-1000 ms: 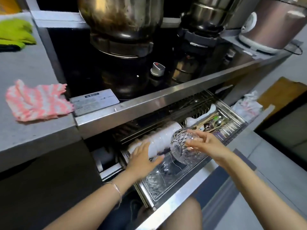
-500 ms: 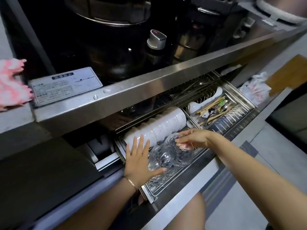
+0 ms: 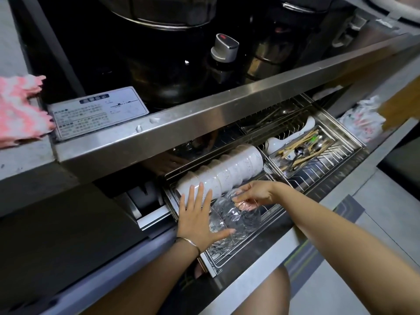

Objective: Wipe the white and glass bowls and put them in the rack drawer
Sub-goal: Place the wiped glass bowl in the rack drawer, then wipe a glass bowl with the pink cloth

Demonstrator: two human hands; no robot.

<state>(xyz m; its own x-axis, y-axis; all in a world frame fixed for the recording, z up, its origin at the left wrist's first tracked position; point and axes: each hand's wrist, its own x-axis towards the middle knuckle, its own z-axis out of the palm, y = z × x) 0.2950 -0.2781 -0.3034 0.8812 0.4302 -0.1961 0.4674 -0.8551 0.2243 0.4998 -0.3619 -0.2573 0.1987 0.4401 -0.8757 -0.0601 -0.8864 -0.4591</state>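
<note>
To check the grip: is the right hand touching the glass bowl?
Touching. In the head view the right hand pinches the glass bowl at its rim.

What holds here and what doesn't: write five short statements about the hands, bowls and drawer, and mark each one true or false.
1. The drawer is pulled open. True.
2. The right hand pinches the rim of a glass bowl. True.
3. The left hand grips a white bowl. False: the left hand lies flat with straight fingers and grips nothing.
4. The white bowls stand upright on the counter. False: the white bowls lie in a row on their sides in the drawer.
5. A pink cloth lies on the counter at the left. True.
</note>
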